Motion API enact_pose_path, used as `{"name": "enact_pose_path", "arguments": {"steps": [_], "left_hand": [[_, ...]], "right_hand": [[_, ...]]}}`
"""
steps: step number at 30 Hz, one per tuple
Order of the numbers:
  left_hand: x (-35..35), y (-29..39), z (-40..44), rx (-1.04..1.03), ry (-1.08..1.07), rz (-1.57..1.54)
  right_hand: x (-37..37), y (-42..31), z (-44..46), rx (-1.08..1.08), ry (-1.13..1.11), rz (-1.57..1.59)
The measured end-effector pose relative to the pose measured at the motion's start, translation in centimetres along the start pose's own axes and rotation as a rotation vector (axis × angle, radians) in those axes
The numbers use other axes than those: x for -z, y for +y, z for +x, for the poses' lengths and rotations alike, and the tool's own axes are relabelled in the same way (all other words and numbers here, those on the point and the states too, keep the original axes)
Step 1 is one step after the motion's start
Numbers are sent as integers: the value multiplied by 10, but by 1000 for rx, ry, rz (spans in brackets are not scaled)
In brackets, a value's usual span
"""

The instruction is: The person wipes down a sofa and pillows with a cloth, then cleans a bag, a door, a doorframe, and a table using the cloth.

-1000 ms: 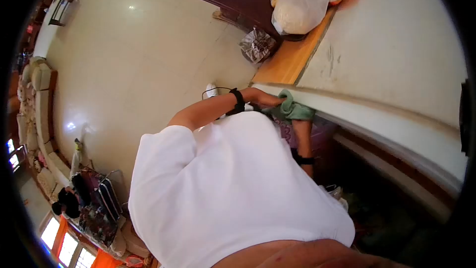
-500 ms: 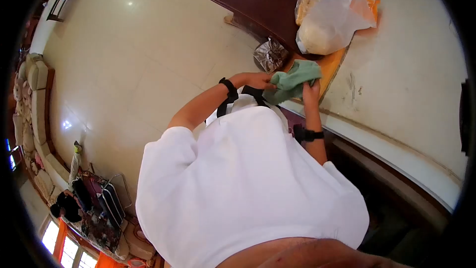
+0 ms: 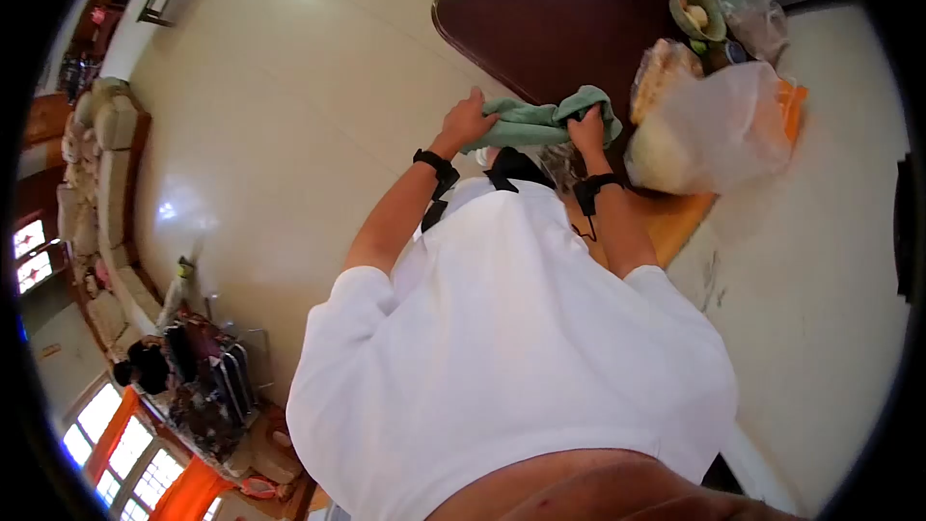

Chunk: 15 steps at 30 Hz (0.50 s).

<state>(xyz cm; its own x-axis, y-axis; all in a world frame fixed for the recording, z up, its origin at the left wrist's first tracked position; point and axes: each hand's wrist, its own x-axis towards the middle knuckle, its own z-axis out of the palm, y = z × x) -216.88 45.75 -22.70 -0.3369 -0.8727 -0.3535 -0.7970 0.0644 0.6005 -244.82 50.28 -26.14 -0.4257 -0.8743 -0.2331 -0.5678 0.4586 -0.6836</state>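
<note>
A green cloth is stretched between my two hands, in front of the dark table's near edge. My left hand grips its left end, and my right hand grips the bunched right end. Black bands circle both wrists. Right of my right hand, a white plastic bag with a pale round thing inside rests beside a bag of yellowish food. Part of a crinkled silvery-brown thing shows just below the cloth.
The dark red table has a green bowl with food at its right, near another clear bag. A wooden board lies beside a pale surface. A long sofa and a person are far left.
Both hands have moved up and away from the pale ledge to the dark table's edge, and the cloth is now drawn out sideways. The view has shifted toward the table, showing the bowl fully.
</note>
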Motion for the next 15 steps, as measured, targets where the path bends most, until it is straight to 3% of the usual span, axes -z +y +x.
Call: {"name": "enact_pose_path", "arguments": {"steps": [3,5,7,9,13,15], "left_hand": [[42,-3,46,-4,41,55],[74,7,85,-85,251,-20],[101,16,130,-213,345,-25],[113,20,153,-271,494,-37],[119,29,185,-341,456,-65],[106,24,217,-364,394,-95]], "right_hand": [[-34,-27,49,126,-140,-211],[-54,-53,76,153,-119,-144],[-76,-67,119,317,-149,-315],[-101,-82,136,487,-125,-252],[-91,-135,140,429,-270,-248],[-95,-125,159,348,-309,-190]]}}
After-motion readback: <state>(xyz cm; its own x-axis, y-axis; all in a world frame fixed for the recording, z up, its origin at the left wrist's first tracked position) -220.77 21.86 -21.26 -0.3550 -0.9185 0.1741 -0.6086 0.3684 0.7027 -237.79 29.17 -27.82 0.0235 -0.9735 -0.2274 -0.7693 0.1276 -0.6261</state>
